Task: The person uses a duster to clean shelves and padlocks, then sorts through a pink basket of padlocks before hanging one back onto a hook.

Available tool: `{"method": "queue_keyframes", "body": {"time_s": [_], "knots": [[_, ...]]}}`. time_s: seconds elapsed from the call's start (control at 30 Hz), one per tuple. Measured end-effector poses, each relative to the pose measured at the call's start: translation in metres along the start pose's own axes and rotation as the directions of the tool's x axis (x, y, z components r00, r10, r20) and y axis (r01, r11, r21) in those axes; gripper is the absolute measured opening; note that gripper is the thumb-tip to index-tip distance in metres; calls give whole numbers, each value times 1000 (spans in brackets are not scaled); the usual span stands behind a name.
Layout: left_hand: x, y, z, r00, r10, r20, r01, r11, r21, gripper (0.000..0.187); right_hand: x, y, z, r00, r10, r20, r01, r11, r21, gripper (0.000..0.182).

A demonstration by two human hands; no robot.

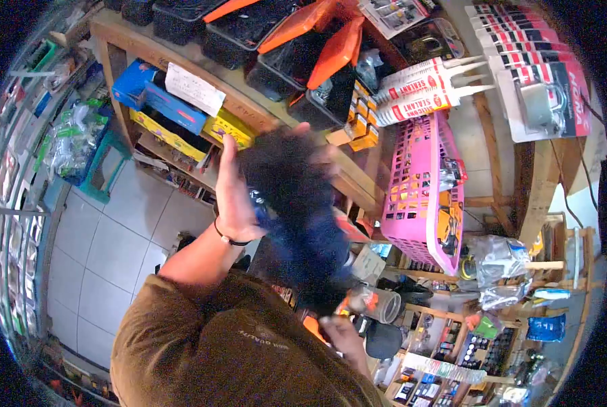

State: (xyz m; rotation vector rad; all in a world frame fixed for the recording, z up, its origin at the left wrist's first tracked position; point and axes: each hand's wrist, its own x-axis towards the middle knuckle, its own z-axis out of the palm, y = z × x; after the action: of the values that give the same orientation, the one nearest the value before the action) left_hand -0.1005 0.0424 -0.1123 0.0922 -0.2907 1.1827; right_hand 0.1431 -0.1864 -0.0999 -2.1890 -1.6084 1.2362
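Observation:
A black and navy bundle (293, 203), smeared by motion, fills the middle of the head view; its kind cannot be made out. My left hand (239, 200), with a thin dark band at the wrist, is raised against its left side. The thumb points up, and fingertips appear around the bundle's upper edge, so the hand seems to grip it. Lower down, my right hand (344, 337) is blurred beside the bundle's bottom end, close to something orange (313, 327). Its fingers are too smeared to read.
A wooden shelf (249, 102) carries black bins with orange lids (337, 53). Silicone sealant tubes (418, 88) lie beside a pink basket (412, 197). Blue and yellow boxes (174, 108) sit under the shelf. Tiled floor (113, 251) shows at left, stocked racks at right.

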Motion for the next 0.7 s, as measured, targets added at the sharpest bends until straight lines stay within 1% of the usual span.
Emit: {"method": "queue_keyframes", "body": {"time_s": [0.03, 0.07, 0.1, 0.13, 0.17, 0.2, 0.23, 0.27, 0.3, 0.33, 0.37, 0.4, 0.43, 0.47, 0.5, 0.53, 0.57, 0.6, 0.63, 0.67, 0.7], "knots": [[4, 1, -11, 993, -22, 117, 32, 996, -78, 87, 4, 6, 2, 985, -171, 34, 173, 982, -79, 34], [6, 2, -21, 972, -38, 232, 74, 986, -148, 87, 6, 4, -1, 984, -175, 24, 176, 981, -76, 34], [8, 5, -15, 964, -27, 266, 66, 988, -138, 86, 9, 1, -4, 992, -124, -23, 124, 992, 16, 34], [1, 4, -7, 989, -10, 146, 20, 997, -68, 85, 12, -2, -6, 996, -66, -61, 73, 991, 113, 34], [-2, 3, 2, 999, 1, 36, 5, 987, -160, 84, 13, -1, -5, 962, 250, -110, -202, 922, 329, 35], [-2, 3, 6, 997, 5, -74, -23, 969, -246, 84, 16, -1, -9, 986, 159, -39, -142, 949, 281, 36], [-2, 2, 6, 994, -11, -106, -16, 969, -246, 81, 15, 0, -7, 992, 124, 31, -126, 985, 121, 35], [2, 1, 0, 999, 32, 39, -32, 999, -3, 79, 14, 0, -5, 990, 99, 103, -96, 995, -40, 34], [8, 4, -4, 987, -10, 158, 18, 999, -49, 78, 18, -8, -8, 973, -143, 179, 167, 977, -129, 32], [11, 9, -7, 960, -44, 276, 70, 994, -86, 77, 19, -10, -7, 965, -160, 208, 189, 974, -127, 30], [6, 14, -8, 978, -77, 193, 91, 994, -68, 74, 20, -10, -7, 983, -145, 112, 151, 987, -48, 30], [3, 14, -7, 979, -78, 189, 91, 994, -60, 74, 21, -10, -7, 993, -118, 18, 117, 992, 37, 30], [-2, 14, -6, 998, -12, 54, 16, 997, -79, 76, 22, -23, -12, 1000, 12, 0, -12, 984, 178, 32], [-6, 13, -4, 995, 52, -81, -59, 995, -87, 79, 25, -15, -10, 990, 140, 33, -140, 891, 432, 35], [-6, 11, -4, 989, 79, -126, -84, 996, -33, 79, 25, -14, -6, 995, 91, 37, -97, 957, 274, 37], [-3, 10, 2, 975, 106, -196, -113, 993, -24, 81, 25, -17, -3, 998, 39, 47, -44, 993, 107, 38], [0, 11, 1, 995, 56, -81, -57, 998, -13, 81, 19, -24, -7, 992, -58, 112, 65, 996, -61, 39], [3, 13, 1, 999, 5, 34, -5, 1000, 2, 81, 22, -14, -1, 981, -123, 150, 130, 991, -41, 38], [-2, 16, 11, 998, 7, 56, -6, 1000, -19, 81, 23, -9, -1, 981, -169, 100, 171, 985, -12, 38], [-3, 17, 7, 998, 12, 56, -11, 1000, -16, 81, 24, -6, -3, 976, -211, 51, 210, 978, 15, 38], [-4, 17, 4, 996, 55, 73, -51, 996, -67, 81, 23, -6, -4, 999, -26, 23, 21, 985, 169, 38]]}}
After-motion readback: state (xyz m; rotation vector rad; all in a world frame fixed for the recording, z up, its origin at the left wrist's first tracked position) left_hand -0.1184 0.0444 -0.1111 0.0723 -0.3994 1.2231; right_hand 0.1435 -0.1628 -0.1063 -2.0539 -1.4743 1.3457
